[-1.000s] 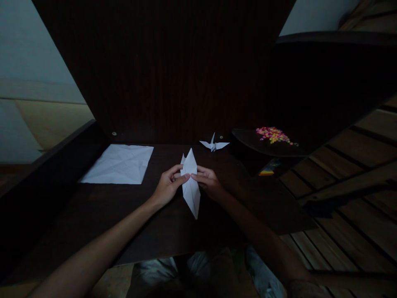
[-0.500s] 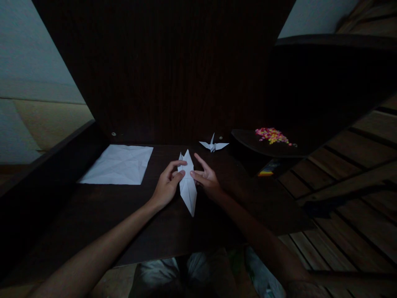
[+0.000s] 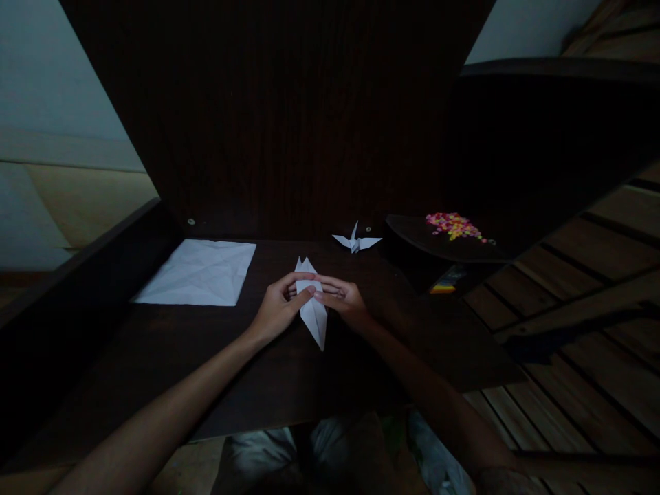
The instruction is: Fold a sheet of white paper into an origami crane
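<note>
A long, pointed piece of folded white paper (image 3: 313, 322) is held just above the dark desk, its split tips away from me and its single point towards me. My left hand (image 3: 281, 301) grips its left side, thumb on top and fingers behind. On the right side my right hand (image 3: 344, 300) pinches it too, with the index finger laid across the upper part. Both thumbs nearly meet at the middle of the paper. Beyond my hands, a finished paper crane (image 3: 355, 243) stands with its wings spread.
A creased white sheet (image 3: 199, 275) lies flat on the desk (image 3: 242, 405) at the left. Small pink and yellow pieces (image 3: 454, 225) are heaped on a low shelf (image 3: 412, 230) at the right. A raised side panel (image 3: 77, 275) borders the left, and slatted wood (image 3: 562, 344) shows lower right.
My right index finger has come down from pointing outward onto the folded paper. The paper's far tips have dipped towards me, and my fingers now close around it.
</note>
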Available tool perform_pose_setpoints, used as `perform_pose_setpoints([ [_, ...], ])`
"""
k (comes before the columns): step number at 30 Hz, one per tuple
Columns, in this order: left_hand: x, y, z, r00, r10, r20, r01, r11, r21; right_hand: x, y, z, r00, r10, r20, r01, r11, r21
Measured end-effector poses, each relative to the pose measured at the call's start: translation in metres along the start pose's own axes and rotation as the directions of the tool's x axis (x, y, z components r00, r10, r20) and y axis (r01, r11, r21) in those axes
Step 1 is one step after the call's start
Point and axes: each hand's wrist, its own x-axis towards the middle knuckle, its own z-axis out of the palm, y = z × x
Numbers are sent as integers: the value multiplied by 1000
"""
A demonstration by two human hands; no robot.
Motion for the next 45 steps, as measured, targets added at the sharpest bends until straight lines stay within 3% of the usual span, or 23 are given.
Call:
perform_pose_setpoints([
  [13,-1,-3,-1,999,5,35,-6,1000,28,1,-4,-3,999,20,31,-19,998,-62],
  [16,0,-2,-3,999,28,39,-34,985,167,1,-2,-4,1000,17,25,-15,996,-93],
  [19,1,-5,-8,995,50,86,-81,909,409,3,4,-5,999,22,43,-14,985,-171],
  [21,1,-8,-9,994,62,92,-98,883,460,4,8,-6,998,23,65,-8,976,-219],
  [28,3,-13,-7,991,114,72,-130,953,275,2,7,0,997,-51,-58,43,989,-138],
  [37,2,-6,-9,989,149,21,-147,925,349,-3,0,2,972,-165,-170,113,954,-277],
  [45,1,0,-10,979,199,-34,-170,906,387,-6,-10,3,942,-273,-196,183,906,-382],
])
